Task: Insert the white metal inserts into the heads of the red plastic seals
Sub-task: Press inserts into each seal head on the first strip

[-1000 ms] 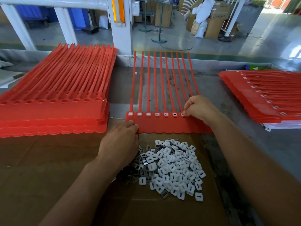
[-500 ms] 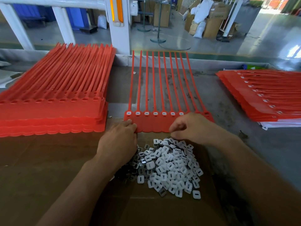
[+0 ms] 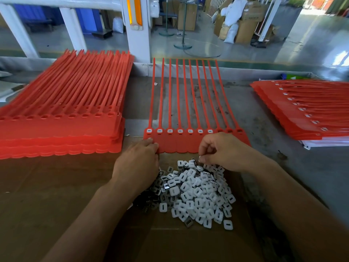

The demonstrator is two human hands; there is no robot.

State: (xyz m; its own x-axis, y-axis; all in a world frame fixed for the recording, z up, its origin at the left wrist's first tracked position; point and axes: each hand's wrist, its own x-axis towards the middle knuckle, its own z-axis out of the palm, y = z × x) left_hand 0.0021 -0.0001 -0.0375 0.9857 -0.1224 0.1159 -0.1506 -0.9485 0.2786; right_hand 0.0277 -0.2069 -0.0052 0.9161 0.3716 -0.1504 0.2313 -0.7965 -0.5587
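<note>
**Seven heads filled, three empty**

Ten red seals (image 3: 188, 143) lie joined in one strip on the desk (image 3: 268, 118). Seven heads, counted from the left, carry a white insert, and the three at the right are open. The pile of white inserts (image 3: 200, 191) lies just in front. The right grip (image 3: 222, 152) bends over the far edge of the pile with thumb and fingertips pressed together; if an insert is between them, I cannot tell. The left grip (image 3: 137, 163) lays its fingertips on the near left corner of the strip; whether it pinches the edge is unclear. An unfilled stack (image 3: 62, 127) waits at the left, so I judge that much work remains.
</note>
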